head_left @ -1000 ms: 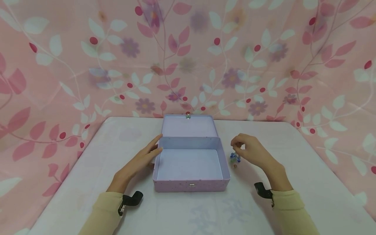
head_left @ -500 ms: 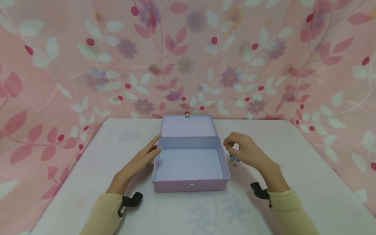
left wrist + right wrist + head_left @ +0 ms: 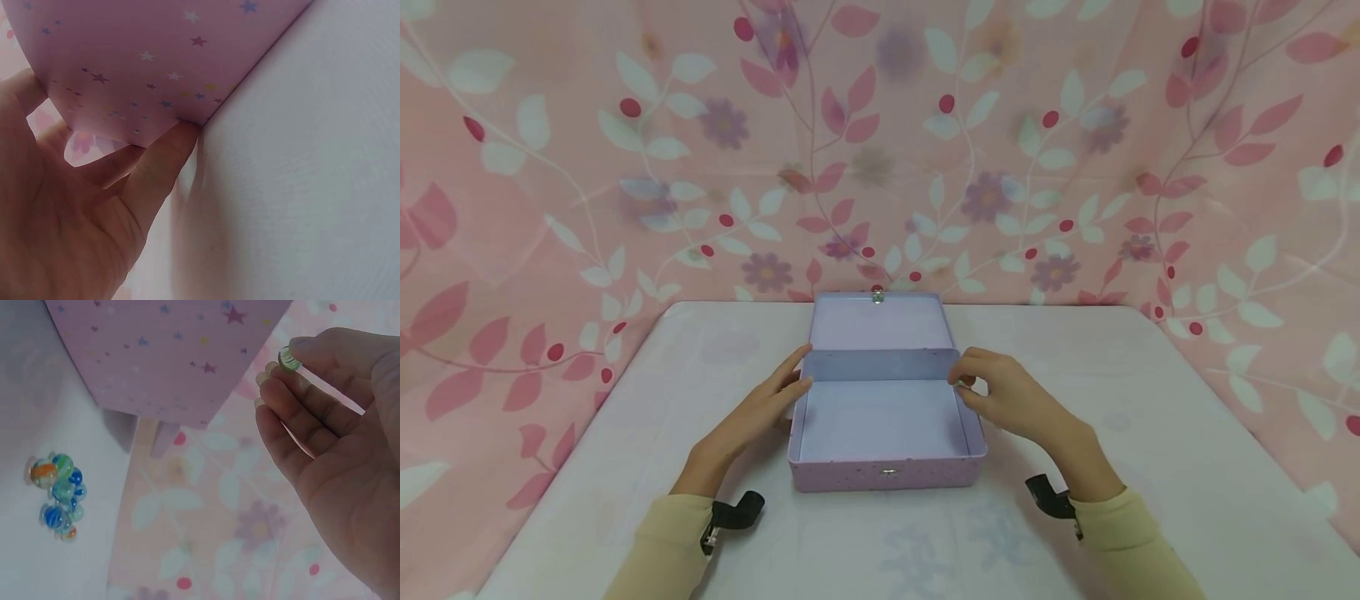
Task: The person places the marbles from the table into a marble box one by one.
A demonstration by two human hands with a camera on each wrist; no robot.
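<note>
A lilac tin box [image 3: 850, 477] patterned with small stars stands on the table, its hinged lid [image 3: 880, 323] swung back behind it. Nothing lies on the visible floor of the box. My left hand [image 3: 763, 404] rests against the box's left side, fingers extended; the left wrist view has the thumb touching low on the starred wall [image 3: 125, 56]. Over the right rim, my right hand [image 3: 1018, 396] pinches a clear green-streaked glass marble [image 3: 289, 359] between thumb and fingertips. Several blue, green and orange marbles [image 3: 55, 517] lie together on the table, hidden behind the right hand in the head view.
A white cloth [image 3: 647, 433] covers the table. Pink floral fabric [image 3: 880, 150] hangs behind it and along the sides. The lid carries a metal clasp [image 3: 878, 296], and a small catch [image 3: 889, 472] sits on the box's front wall.
My right hand has moved left with the marble, from above the loose marbles to over the box's right rim. The left hand has stayed in place against the box.
</note>
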